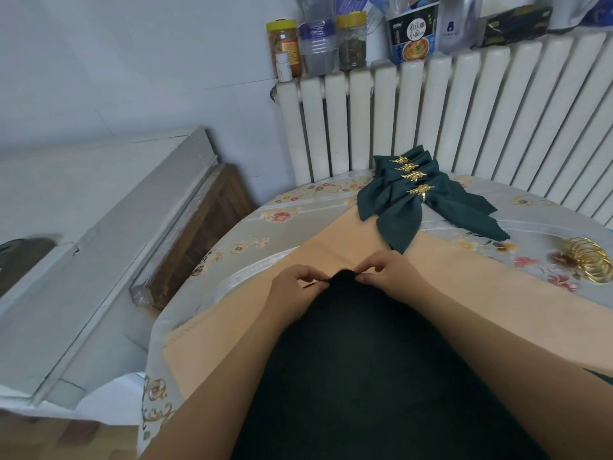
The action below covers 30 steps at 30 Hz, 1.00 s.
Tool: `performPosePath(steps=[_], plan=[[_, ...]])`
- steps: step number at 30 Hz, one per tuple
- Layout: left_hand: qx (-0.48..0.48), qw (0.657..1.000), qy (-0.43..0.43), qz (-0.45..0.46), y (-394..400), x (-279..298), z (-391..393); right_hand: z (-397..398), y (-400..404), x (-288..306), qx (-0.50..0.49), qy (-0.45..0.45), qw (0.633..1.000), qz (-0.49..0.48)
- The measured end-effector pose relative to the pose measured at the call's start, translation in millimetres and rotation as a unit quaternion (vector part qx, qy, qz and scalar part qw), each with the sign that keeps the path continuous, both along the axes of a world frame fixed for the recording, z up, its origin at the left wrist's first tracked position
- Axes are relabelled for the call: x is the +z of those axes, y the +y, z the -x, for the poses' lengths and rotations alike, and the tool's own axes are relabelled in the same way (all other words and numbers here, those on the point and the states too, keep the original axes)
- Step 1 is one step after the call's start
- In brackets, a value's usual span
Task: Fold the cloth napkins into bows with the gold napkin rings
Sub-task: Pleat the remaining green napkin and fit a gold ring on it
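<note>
Round table [298, 207] under a floral cover, peach cloth [331, 247] laid across it, white radiator [464, 104] behind. Spread between the forearms, nearest the camera: a dark cloth napkin [365, 360], its far corner gathered to a point. Left hand [295, 283] and right hand [388, 270] both pinching that corner, fingertips nearly touching. Beyond, near the radiator: four finished green bows [414, 197] in a row, each cinched by a leaf-shaped gold ring. At right, a cluster of spare gold napkin rings [590, 260], well apart from the hands.

Likely step: gathering the napkin before ringing it. Best done with even pleats, corner kept tight, tension equal on both sides so the bow sits symmetrical.

On the sill, an instant-noodle tub [414, 31] with Chinese lettering, apparently "重庆小面"; jar labels too blurred to read.
</note>
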<state>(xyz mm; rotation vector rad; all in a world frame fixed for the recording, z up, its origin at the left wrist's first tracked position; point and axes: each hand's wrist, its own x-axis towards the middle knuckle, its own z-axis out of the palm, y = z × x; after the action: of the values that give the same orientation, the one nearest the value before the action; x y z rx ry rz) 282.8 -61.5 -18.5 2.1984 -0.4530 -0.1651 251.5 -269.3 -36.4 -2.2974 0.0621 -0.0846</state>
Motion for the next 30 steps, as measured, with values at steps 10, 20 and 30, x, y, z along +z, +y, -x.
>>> performPosePath(steps=[10, 20, 30], plan=[[-0.108, 0.974, -0.12, -0.159, 11.8, -12.1, 8.5, 17.1, 2.8, 0.9, 0.066, 0.008, 0.982, 0.177], [-0.056, 0.973, 0.038, -0.22, -13.3, 2.6, 6.1, 10.0, 24.1, 11.2, 0.046, 0.051, 0.968, 0.242], [-0.163, 0.926, -0.254, -0.228, 5.9, -6.9, 34.5, 46.3, 18.4, 5.0, 0.145, -0.104, 0.947, 0.268]])
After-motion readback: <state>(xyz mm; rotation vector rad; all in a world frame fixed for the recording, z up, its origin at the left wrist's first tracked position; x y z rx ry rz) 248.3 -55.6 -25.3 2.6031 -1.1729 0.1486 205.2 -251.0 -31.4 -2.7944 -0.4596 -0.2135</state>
